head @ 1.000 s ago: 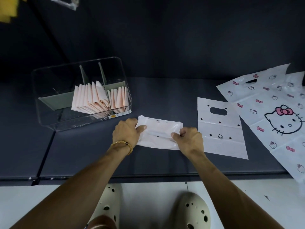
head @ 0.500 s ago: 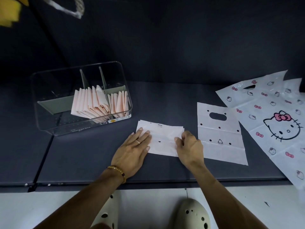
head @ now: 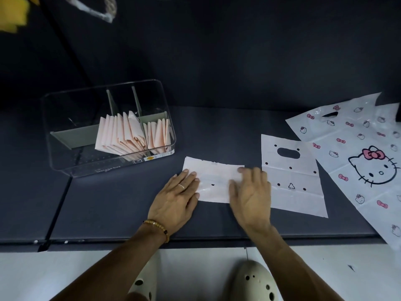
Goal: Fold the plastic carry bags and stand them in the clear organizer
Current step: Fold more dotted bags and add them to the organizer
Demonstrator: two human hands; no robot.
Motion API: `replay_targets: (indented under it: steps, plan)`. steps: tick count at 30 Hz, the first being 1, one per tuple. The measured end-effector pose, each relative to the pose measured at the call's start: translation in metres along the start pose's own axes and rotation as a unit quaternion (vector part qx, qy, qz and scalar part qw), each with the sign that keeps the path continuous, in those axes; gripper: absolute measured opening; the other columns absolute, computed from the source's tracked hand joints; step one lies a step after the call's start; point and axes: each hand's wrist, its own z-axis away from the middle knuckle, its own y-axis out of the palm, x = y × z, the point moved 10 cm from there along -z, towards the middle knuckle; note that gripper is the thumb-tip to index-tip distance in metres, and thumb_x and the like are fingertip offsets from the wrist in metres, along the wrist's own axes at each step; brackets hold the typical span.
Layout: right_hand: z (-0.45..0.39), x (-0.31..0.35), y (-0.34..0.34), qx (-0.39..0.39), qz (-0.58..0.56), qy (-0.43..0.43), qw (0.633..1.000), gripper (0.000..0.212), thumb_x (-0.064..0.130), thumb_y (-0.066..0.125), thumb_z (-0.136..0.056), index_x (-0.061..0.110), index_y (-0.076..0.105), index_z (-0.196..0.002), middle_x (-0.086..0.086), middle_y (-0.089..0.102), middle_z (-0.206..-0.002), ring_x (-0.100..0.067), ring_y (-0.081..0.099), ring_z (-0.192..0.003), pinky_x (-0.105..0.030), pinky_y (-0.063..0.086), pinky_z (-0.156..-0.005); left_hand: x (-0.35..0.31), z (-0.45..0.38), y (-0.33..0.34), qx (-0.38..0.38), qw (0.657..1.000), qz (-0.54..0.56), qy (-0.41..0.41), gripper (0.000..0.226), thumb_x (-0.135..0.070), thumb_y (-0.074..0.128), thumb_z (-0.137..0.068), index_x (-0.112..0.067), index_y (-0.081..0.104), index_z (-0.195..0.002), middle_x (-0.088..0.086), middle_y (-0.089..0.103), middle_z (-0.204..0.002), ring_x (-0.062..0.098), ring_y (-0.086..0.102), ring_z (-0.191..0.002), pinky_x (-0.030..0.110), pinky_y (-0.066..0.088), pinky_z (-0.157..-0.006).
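Both hands lie flat, gripping nothing: the left hand (head: 176, 200) and right hand (head: 251, 195) press the half-folded bag (head: 213, 181) near the bench's (head: 108, 203) front edge. This looks like crease-smoothing; next comes another fold, then standing it in the clear organizer (head: 65, 148) toward the left.

1 s ago both hands pinched the upper edges of the pale pink folded plastic bag (head: 213, 181). Now the left hand (head: 176, 199) lies flat, fingers spread, on its left end. The right hand (head: 251, 196), curled at the right edge 0.5 s ago, has opened flat, blurred with motion.
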Motion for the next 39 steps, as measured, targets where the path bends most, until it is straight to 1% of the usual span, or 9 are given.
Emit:
replay_targets:
  steps: [4, 14, 16, 19, 21, 27, 29, 33, 39]
  plan:
    - [0.024, 0.069, 0.033, 0.052, 0.007, -0.187, 0.981, 0.031, 0.018, 0.069, -0.082, 0.009, 0.065, -0.111, -0.011, 0.061, -0.122, -0.027, 0.058, -0.115, -0.038, 0.049, -0.092, -0.002, 0.003, -0.006, -0.032, 0.999, 0.004, 0.002, 0.041, -0.029, 0.042, -0.092, -0.005, 0.068, -0.114, 0.008, 0.062, -0.126, 0.026, 0.053, -0.124, 0.043, 0.041, -0.106]
    - [0.04, -0.03, 0.011, 0.054, 0.047, -0.063, 0.995, 0.03, 0.018, 0.067, -0.087, 0.009, 0.064, -0.115, -0.013, 0.059, -0.126, -0.033, 0.053, -0.121, -0.048, 0.046, -0.096, 0.0, 0.005, -0.008, -0.032, 0.999, -0.027, -0.009, 0.041, -0.029, 0.042, -0.092, -0.008, 0.069, -0.113, 0.006, 0.063, -0.126, 0.022, 0.054, -0.124, 0.042, 0.044, -0.102]
    - [0.043, -0.027, 0.003, 0.036, 0.046, -0.086, 0.995, 0.027, 0.013, 0.063, -0.088, 0.008, 0.064, -0.115, -0.013, 0.059, -0.125, -0.033, 0.054, -0.119, -0.048, 0.048, -0.095, 0.0, 0.005, -0.009, -0.029, 0.999, -0.023, -0.01, 0.041, -0.029, 0.042, -0.091, -0.008, 0.069, -0.113, 0.006, 0.063, -0.126, 0.022, 0.054, -0.124, 0.042, 0.044, -0.103]
    - [0.045, 0.007, 0.001, 0.039, 0.018, -0.169, 0.985, 0.033, 0.03, 0.047, -0.092, 0.012, 0.062, -0.115, -0.009, 0.059, -0.125, -0.027, 0.052, -0.12, -0.043, 0.047, -0.095, 0.001, 0.005, -0.008, -0.017, 0.999, -0.025, -0.014, 0.043, -0.031, 0.041, -0.091, -0.008, 0.068, -0.114, 0.007, 0.062, -0.127, 0.022, 0.053, -0.125, 0.042, 0.042, -0.104]
    - [0.044, 0.023, 0.008, 0.057, 0.036, -0.221, 0.973, 0.035, 0.036, 0.052, -0.09, 0.015, 0.062, -0.116, -0.008, 0.058, -0.127, -0.026, 0.052, -0.122, -0.044, 0.044, -0.098, 0.002, 0.005, -0.007, -0.012, 1.0, -0.022, -0.016, 0.044, -0.032, 0.041, -0.09, -0.008, 0.068, -0.114, 0.007, 0.062, -0.127, 0.023, 0.053, -0.125, 0.042, 0.041, -0.105]
    - [0.034, 0.022, 0.014, 0.05, 0.059, -0.217, 0.973, 0.026, 0.009, 0.078, -0.072, 0.01, 0.07, -0.097, -0.006, 0.069, -0.103, -0.026, 0.066, -0.091, -0.036, 0.054, -0.072, 0.004, 0.005, 0.0, 0.024, 0.999, -0.024, -0.019, 0.056, -0.05, 0.045, -0.083, -0.009, 0.066, -0.116, 0.005, 0.059, -0.131, 0.023, 0.05, -0.127, 0.044, 0.04, -0.105]
    - [0.031, 0.023, 0.013, 0.045, 0.052, -0.22, 0.973, 0.024, 0.005, 0.076, -0.071, 0.009, 0.069, -0.094, -0.006, 0.07, -0.097, -0.027, 0.065, -0.085, -0.035, 0.053, -0.068, 0.003, 0.006, 0.0, 0.021, 0.999, -0.025, -0.013, 0.056, -0.049, 0.045, -0.083, -0.01, 0.066, -0.117, 0.006, 0.059, -0.131, 0.023, 0.049, -0.128, 0.044, 0.04, -0.105]
    - [0.026, 0.02, 0.013, 0.087, 0.033, -0.201, 0.975, 0.031, 0.034, 0.068, -0.082, 0.013, 0.065, -0.106, -0.003, 0.071, -0.097, -0.025, 0.064, -0.087, -0.036, 0.052, -0.074, -0.001, 0.0, -0.011, -0.012, 0.999, -0.032, 0.011, 0.042, -0.037, 0.041, -0.09, -0.013, 0.07, -0.109, 0.006, 0.065, -0.122, 0.024, 0.057, -0.119, 0.04, 0.047, -0.095]
    - [0.012, 0.013, 0.007, 0.086, -0.006, -0.141, 0.986, 0.014, 0.001, 0.066, -0.081, 0.01, 0.067, -0.092, -0.006, 0.068, -0.071, -0.03, 0.062, -0.065, -0.036, 0.047, -0.061, 0.002, -0.014, -0.022, 0.023, 0.998, -0.024, 0.062, 0.034, -0.042, 0.061, -0.087, -0.015, 0.071, -0.106, 0.001, 0.068, -0.113, 0.023, 0.062, -0.104, 0.036, 0.052, -0.084]
